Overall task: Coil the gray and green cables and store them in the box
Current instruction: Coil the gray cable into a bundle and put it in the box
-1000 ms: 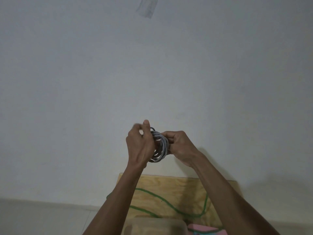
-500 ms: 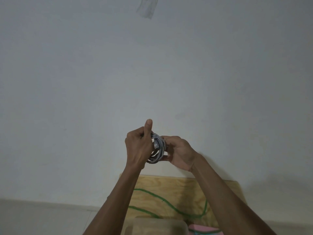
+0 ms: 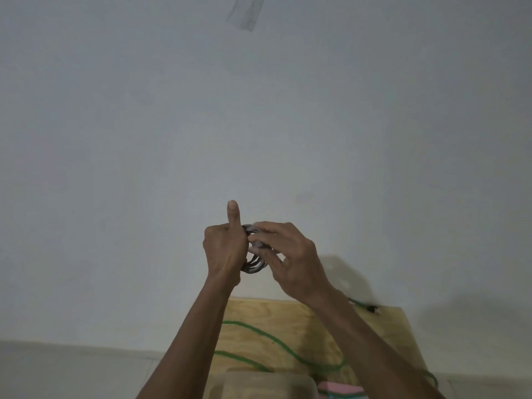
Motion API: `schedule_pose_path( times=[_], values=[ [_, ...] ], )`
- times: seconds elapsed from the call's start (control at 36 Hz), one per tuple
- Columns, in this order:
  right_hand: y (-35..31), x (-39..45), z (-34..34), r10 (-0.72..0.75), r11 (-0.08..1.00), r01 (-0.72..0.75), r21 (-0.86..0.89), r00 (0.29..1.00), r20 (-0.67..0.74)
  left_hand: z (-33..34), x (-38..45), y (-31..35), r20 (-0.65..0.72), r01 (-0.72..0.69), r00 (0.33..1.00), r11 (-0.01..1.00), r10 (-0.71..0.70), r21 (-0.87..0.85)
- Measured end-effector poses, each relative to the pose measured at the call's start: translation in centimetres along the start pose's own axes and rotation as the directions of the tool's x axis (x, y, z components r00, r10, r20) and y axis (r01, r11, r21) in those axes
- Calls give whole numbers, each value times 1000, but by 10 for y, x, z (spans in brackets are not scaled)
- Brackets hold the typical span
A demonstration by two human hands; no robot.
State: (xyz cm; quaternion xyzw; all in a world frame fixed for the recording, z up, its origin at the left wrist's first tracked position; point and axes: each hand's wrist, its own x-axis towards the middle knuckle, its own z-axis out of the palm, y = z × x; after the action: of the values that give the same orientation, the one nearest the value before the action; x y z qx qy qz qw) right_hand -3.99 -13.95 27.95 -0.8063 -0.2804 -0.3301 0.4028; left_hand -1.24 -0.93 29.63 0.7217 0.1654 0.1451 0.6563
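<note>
Cable coil point(image 3: 254, 266) held between hands, above board point(image 3: 383, 335) bearing loose cable point(image 3: 259, 332).

Wall point(image 3: 144, 139): plain, pale gray, evenly and dimly lit. Patch of tape point(image 3: 244, 12): fixed high on the wall. Tabletop point(image 3: 383, 335): light plywood, far edge against the wall. Floor point(image 3: 57, 375): pale.
</note>
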Motion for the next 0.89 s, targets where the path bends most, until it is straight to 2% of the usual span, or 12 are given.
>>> schedule_pose_path(
  times=[0.03, 0.08, 0.14, 0.19, 0.33, 0.44, 0.5, 0.56, 0.64, 0.72, 0.78, 0.89],
  values=[
    [-3, 1, 1, -6, 1000, 6, 16, 999, -38, 0, 2, 2, -14, 9, 1000, 1000, -9, -25],
    [-12, 3, 2, 74, 991, -63, 120, 993, -91, 0, 5, 4, -43, 6, 999, 999, -8, -53],
    [-20, 5, 0, 192, 958, -170, 232, 978, -76, -1, 7, 7, -84, -23, 996, 998, 18, -56],
    [-25, 3, 0, 258, 932, -238, 274, 966, -36, -3, 10, 10, -126, -36, 992, 997, 27, -64],
    [-33, -4, 2, 259, 916, -245, 319, 966, -3, -6, 18, 17, -190, 61, 978, 991, -83, -118],
    [-34, -3, 2, 280, 896, -260, 359, 960, -4, -10, 18, 23, -254, 11, 967, 1000, -15, -19],
    [-34, 5, -2, 390, 843, -347, 410, 921, -21, -11, 14, 23, -228, -74, 970, 995, 88, 73],
    [-32, 16, -5, 527, 761, -454, 463, 849, -34, -12, 8, 21, -132, -161, 974, 974, 182, 157],
    [-26, 33, -6, 649, 666, -553, 500, 761, -23, -11, -1, 14, -18, -219, 974, 954, 227, 205],
    [-21, 40, 0, 722, 587, -645, 490, 691, 44, -7, -8, 8, 44, -212, 977, 949, 207, 235],
    [-17, 39, 6, 736, 584, -681, 443, 674, 66, -4, -12, 5, 65, -209, 978, 950, 199, 233],
    [-18, 35, 7, 671, 709, -668, 227, 737, 75, -4, -14, 1, 19, -150, 989, 961, 150, 231]
  ],
)
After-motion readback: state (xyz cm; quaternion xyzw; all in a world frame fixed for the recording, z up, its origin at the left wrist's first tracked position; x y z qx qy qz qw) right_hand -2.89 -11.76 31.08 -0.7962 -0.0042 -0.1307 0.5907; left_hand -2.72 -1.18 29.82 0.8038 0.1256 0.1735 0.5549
